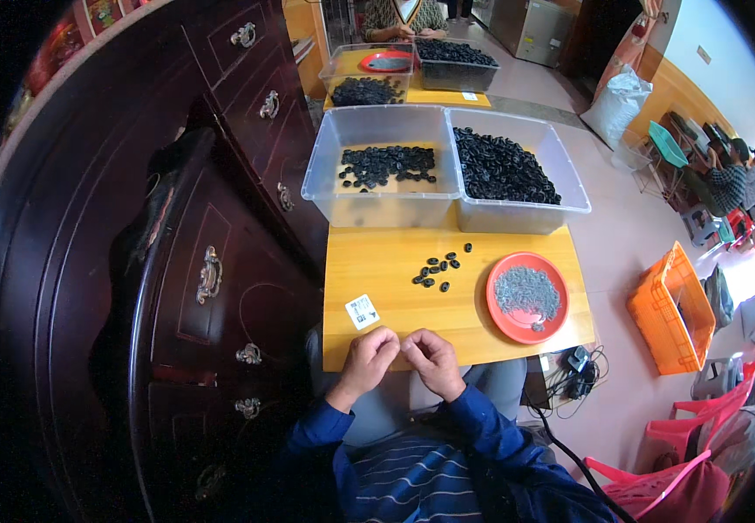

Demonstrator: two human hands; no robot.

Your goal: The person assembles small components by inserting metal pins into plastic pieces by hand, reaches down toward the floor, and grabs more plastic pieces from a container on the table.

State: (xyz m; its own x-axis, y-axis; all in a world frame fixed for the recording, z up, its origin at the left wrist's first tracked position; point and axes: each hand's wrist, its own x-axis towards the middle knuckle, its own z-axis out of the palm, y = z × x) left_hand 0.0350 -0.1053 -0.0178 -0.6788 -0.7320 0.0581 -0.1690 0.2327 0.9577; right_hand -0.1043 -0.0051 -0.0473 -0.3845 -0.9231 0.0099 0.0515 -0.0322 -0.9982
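In the head view, the small black pieces [434,270] lie loosely scattered on the yellow wood-toned table [351,261], to the left of the red plate [510,329]. They are glossy and oval, with a dimple or opening in the middle; most lie singly, some touching. The red plate is round with a raised rim, and small translucent grey pieces [524,290] are heaped in it, too fine for their shape to be made out.

The left hand [370,357] and the right hand [432,357] are to the left of the plate and nearer the person, at the table's near edge. Both have curled fingers, thumb and forefinger brought together, the two sets of fingertips just apart. I cannot tell whether either pinches anything.

Beyond the plate stands a clear plastic box [517,218] piled with more such black pieces; beside it, beyond the plate and to its left, a second clear box [386,212] holds a thinner layer.

Well to the plate's left, a white card [362,311] with rounded corners lies on the table, bearing dark printed marks and a blocky, code-like patch; the print is too small to read. Far beyond the plate, a grey appliance [552,30] carries a yellowish sticker [532,44], also illegible.
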